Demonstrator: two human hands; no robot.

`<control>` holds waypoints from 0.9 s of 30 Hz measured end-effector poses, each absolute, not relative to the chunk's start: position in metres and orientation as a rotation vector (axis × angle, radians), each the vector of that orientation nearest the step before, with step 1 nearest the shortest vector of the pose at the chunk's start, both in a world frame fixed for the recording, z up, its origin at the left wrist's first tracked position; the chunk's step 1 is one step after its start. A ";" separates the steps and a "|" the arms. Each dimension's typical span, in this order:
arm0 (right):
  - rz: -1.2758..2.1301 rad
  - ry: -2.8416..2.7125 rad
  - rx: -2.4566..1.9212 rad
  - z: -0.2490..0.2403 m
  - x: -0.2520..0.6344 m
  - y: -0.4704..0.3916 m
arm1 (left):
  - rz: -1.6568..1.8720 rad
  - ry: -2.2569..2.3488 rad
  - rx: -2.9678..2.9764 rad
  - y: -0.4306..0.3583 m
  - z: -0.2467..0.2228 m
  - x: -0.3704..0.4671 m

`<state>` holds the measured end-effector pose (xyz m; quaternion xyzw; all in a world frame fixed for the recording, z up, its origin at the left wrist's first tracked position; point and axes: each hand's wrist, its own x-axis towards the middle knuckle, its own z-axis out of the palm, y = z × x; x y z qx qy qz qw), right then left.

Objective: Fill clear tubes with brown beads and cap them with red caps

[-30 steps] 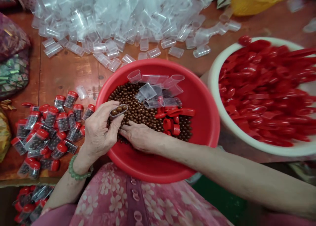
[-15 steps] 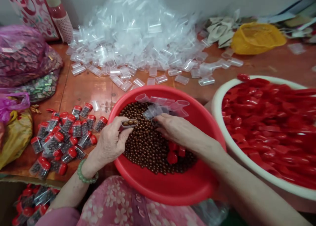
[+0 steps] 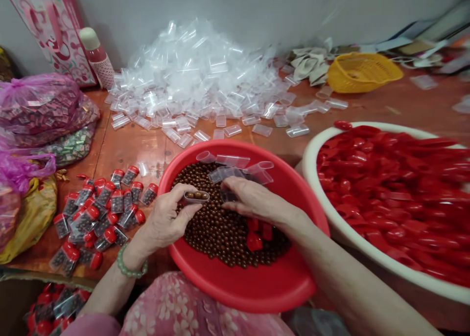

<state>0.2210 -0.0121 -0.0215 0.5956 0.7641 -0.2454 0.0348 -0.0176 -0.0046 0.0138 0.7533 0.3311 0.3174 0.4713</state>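
My left hand is wrapped round a clear oval tube, its open top showing brown balls inside. It is at the left rim of a red basin. My right hand is over the middle of the basin, its fingers closed on a clear tube just above the balls. Brown balls cover much of the basin's floor. Several empty clear tubes lie at its far side, and a few red caps rest on the balls below my right hand.
Filled, red-capped tubes lie on the table left of the basin, with more in a box below. A cream tub of red caps stands right. Behind are a heap of clear tubes, a yellow basket and, left, purple bags.
The view has tilted up and shifted slightly right. My left hand still holds the filled tube. My right fingers have turned and are now round a clear tube near the balls.
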 end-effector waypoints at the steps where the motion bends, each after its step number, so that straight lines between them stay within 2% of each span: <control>1: -0.787 2.371 1.864 -0.020 0.222 -0.013 | 0.782 0.802 1.836 -0.005 0.015 -0.017; 6: -1.004 2.451 2.001 -0.015 0.224 -0.014 | 0.763 0.784 1.703 -0.007 0.012 -0.019; 11: -1.044 2.496 2.090 -0.021 0.219 -0.007 | 0.738 0.792 1.589 -0.007 0.010 -0.020; 16: -0.922 2.534 2.235 -0.011 0.218 -0.011 | 0.722 0.755 1.537 -0.011 0.014 -0.016; 21: -0.690 2.124 2.028 0.008 0.226 -0.045 | 0.678 0.745 1.526 -0.011 0.008 -0.016; 27: -0.582 1.901 2.022 -0.004 0.214 -0.072 | 0.697 0.794 1.502 -0.012 -0.003 -0.009</control>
